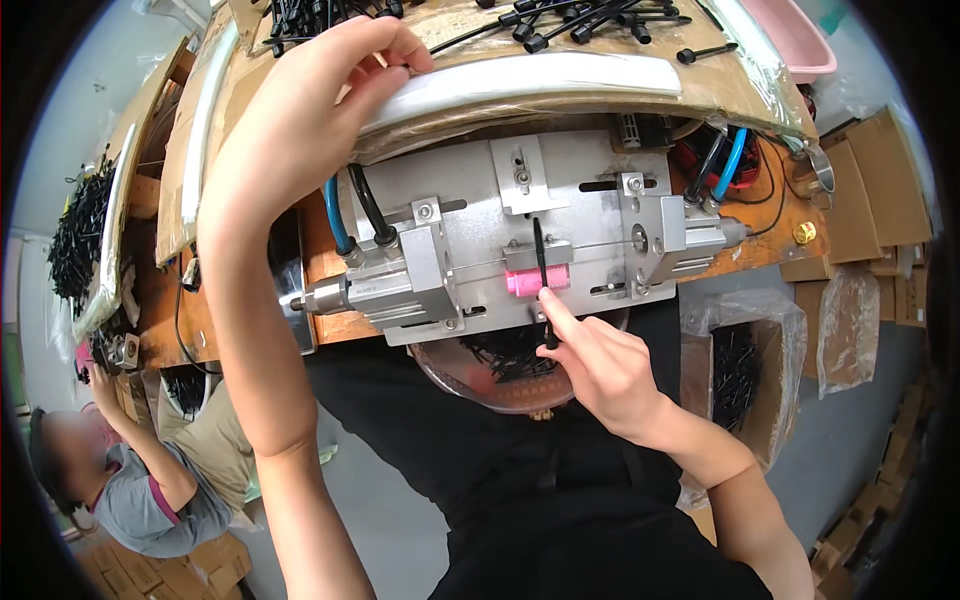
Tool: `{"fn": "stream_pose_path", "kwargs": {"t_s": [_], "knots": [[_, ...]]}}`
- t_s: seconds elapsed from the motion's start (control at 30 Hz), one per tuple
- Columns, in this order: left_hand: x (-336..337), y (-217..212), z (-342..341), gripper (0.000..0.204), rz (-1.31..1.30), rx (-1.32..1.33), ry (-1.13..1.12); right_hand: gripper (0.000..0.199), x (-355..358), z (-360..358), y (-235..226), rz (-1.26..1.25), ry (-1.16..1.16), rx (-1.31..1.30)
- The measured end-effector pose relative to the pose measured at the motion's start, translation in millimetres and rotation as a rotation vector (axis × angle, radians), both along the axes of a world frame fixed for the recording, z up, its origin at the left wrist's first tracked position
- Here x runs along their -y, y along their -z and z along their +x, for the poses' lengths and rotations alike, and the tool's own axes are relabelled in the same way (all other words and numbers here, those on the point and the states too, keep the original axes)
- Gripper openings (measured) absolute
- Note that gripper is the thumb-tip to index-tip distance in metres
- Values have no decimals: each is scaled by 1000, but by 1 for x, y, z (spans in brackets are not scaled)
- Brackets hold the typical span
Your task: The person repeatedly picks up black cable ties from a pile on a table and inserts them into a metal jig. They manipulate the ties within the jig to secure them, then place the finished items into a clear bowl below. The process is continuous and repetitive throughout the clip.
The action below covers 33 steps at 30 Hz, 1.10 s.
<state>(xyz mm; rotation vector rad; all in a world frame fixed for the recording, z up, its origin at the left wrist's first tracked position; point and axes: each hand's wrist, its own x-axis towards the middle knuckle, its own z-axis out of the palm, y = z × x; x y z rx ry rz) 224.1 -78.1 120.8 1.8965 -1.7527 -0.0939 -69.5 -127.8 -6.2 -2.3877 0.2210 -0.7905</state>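
My right hand (608, 372) grips a thin black plastic stick (541, 255) near its thicker near end, index finger stretched along it. The stick lies across a pink block (522, 283) and a small metal block on the steel fixture plate (480, 318). A pneumatic cylinder (405, 285) stands left of the stick and another cylinder (690, 240) right of it. At the far left, my left hand (350, 85) is closed in a pinch at the thin end of another black stick (465, 38), above a white padded strip (540, 80).
A loose pile of black sticks (590, 20) lies on the cardboard-covered shelf. Below the fixture is a clear bowl (450, 375) with black sticks. A plastic-lined box (740, 370) stands on the right. At left, a co-worker (150, 480) sits by another bench. Blue and black hoses (340, 215) run to the cylinders.
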Motion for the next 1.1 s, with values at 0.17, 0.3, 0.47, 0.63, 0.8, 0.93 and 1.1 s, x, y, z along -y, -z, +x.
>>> {"fn": "stream_pose_path", "kwargs": {"t_s": [0.17,0.3,0.47,0.63,0.8,0.93,1.1], "knots": [[-21,1,-37,29,-153,118,-153,67,4,2,-6,-13,22,-67],[-52,43,-109,63,-274,373,-392,56,28,-3,-34,-149,-28,-140],[-77,85,-184,71,-87,305,-398,30,135,20,-117,-629,371,-11],[-57,113,-205,61,-10,280,-355,19,208,65,-159,-484,201,-422],[-50,115,-203,62,23,290,-372,19,216,59,-148,-406,69,-290],[-54,114,-201,64,34,315,-352,22,228,43,-134,-378,131,-327],[-50,88,-185,62,52,247,-246,18,228,45,-132,-391,24,-308]]}}
